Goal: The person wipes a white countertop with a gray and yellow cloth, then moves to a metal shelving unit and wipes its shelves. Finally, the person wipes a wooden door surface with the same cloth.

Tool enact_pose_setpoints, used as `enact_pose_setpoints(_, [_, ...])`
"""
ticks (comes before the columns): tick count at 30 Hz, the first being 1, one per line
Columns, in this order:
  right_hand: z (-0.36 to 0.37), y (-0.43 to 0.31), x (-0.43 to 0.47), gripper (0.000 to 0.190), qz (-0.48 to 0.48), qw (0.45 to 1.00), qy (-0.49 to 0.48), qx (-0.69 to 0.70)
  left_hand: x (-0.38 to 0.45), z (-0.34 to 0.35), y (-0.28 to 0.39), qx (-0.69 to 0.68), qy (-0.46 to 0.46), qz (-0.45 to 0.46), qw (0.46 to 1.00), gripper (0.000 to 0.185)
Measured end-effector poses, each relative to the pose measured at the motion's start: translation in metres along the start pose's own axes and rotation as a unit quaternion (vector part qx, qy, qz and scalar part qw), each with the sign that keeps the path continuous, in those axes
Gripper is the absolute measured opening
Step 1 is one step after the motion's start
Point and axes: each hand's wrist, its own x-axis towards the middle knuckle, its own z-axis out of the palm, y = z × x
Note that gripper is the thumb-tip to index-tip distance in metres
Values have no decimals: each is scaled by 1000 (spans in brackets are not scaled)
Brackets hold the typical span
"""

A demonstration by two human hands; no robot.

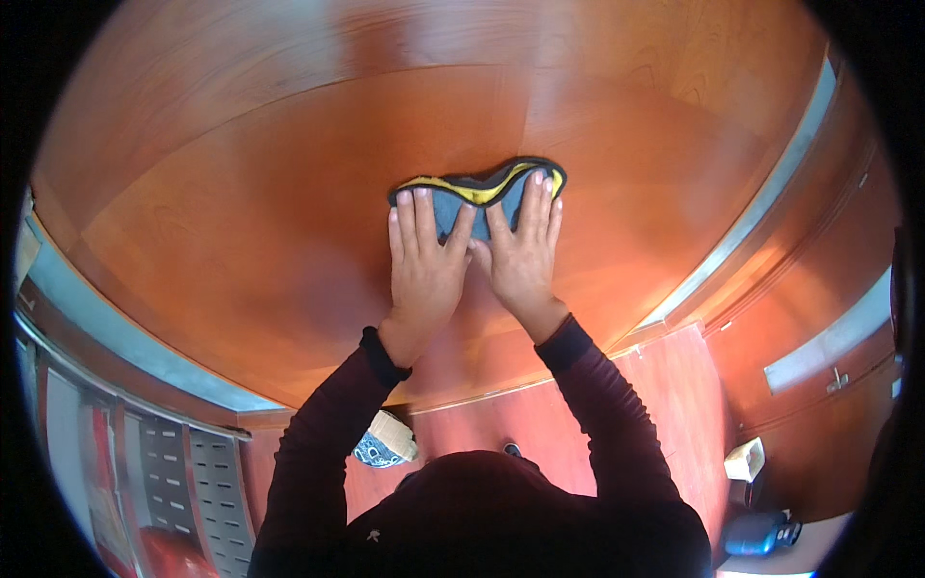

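Observation:
Before me, both hands press with spread fingers on a folded cloth (473, 195) that is grey-blue with yellow and a dark edge. It lies against a broad, glossy wooden panel (289, 217). My left hand (425, 264) covers the cloth's left part, its fingertips near the dark edge. Over the right part lies my right hand (524, 249), its thumb close to the left hand. The cloth's lower part is partly hidden by the hands.
Pale strips (751, 209) flank the panel. A wooden door with a metal handle (838, 379) stands at right, a white bin (746, 460) and a blue container (757, 535) below it. A patterned item with cardboard (386, 439) rests on the reddish floor (470, 426). Slotted grey panels (220, 484) are at lower left.

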Motion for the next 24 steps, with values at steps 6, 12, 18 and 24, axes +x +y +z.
enact_pose_setpoints(6, [-9, 67, 6, 75, 56, 998, -12, 18, 51, 32, 38, 20, -3, -10, 1000, 73])
enact_pose_setpoints(12, [-22, 104, -26, 67, 18, 999, -15, 47, 24, 48, 90, 43, -51, 13, 998, 80])
enact_pose_setpoints(18, [-30, 145, -35, 75, 61, 996, -59, 27, 53, 73, 113, 58, -51, -37, 996, 73])
enact_pose_setpoints(24, [-43, 171, -45, 74, 50, 996, -47, 52, 45, 75, 155, 19, -79, -19, 997, 70])
